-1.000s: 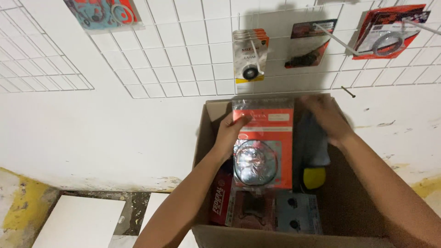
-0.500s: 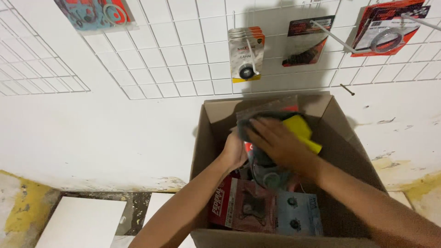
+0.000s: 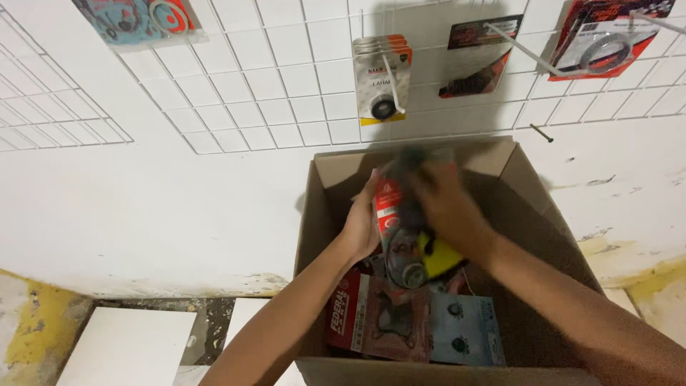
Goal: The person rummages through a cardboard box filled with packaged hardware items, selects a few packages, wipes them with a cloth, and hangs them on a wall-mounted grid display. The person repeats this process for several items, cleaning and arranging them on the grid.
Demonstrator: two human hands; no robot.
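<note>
Hands are both down in the open cardboard box [image 3: 325, 214] standing against the white wall. Left hand [image 3: 363, 223] presses flat against the side of a small stack of flat packs [image 3: 396, 221], fingers wrapped round its edge; right hand [image 3: 446, 207] clamps the same stack from the other side and top. The stack is tilted on edge, mid-box, above the loose packs on the bottom: a red carded pack [image 3: 379, 318] and a blue-grey pack [image 3: 464, 332]. Motion blur hides the right hand's fingertips, so grip depth there is unclear. Risks as I read them: the stack is several slippery sleeves squeezed only from the sides, so the middle ones, including the one with the yellow part [image 3: 439, 256], could slide out and drop back in. Box walls are close on both sides, so wrists or pack corners could snag a flap. Wire grid [image 3: 286, 93] hooks with hung packs [image 3: 382, 75] sit just above; lifting fast could knock them.
</note>
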